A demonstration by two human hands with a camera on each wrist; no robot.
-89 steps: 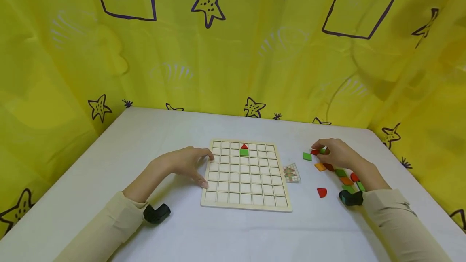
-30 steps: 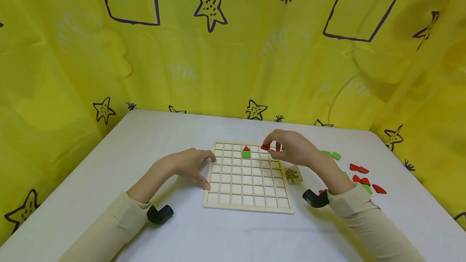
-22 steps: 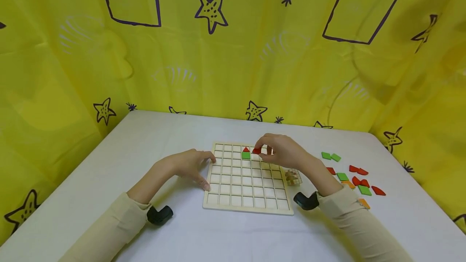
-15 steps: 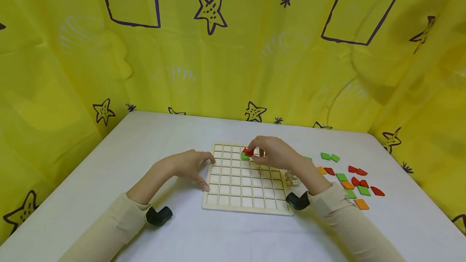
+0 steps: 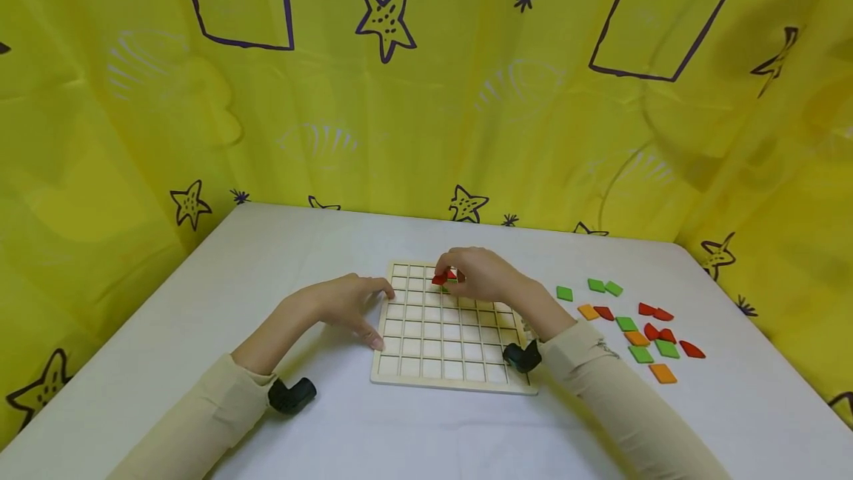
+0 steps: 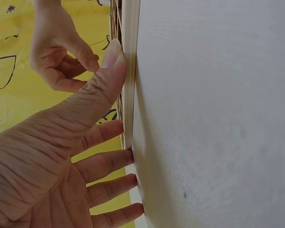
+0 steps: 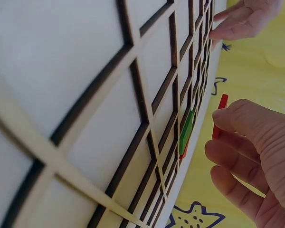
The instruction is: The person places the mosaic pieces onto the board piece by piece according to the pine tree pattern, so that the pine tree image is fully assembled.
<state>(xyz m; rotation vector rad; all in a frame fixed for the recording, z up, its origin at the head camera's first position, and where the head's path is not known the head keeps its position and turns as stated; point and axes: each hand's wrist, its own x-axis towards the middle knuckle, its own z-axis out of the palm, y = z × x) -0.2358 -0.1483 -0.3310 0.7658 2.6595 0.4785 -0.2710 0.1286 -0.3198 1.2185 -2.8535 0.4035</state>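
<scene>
My right hand (image 5: 481, 274) pinches a red tile (image 7: 220, 115) between thumb and fingers, above the far part of a wooden grid board (image 5: 423, 352). In the right wrist view the tile is held clear of the board. Just beneath the hand, a green square tile (image 7: 186, 132) and a red triangle tile (image 7: 183, 155) lie in the grid, mostly covered by the hand in the head view. My left hand (image 5: 346, 304) rests at the board's left edge, fingers spread and relaxed; its thumb and fingertips touch the wooden rim (image 6: 129, 71) in the left wrist view.
Loose tiles lie right of the board: green squares (image 5: 564, 293), orange squares (image 5: 663, 373) and red curved pieces (image 5: 692, 349). A small pattern card (image 5: 528, 330) at the board's right edge is mostly behind the right wrist. A yellow curtain (image 5: 426, 95) stands behind the white table (image 5: 306, 243).
My right hand went from the tile pile to the board with a red tile, then moved left across the far rows, over the placed tiles. My left hand stayed at the board's edge.
</scene>
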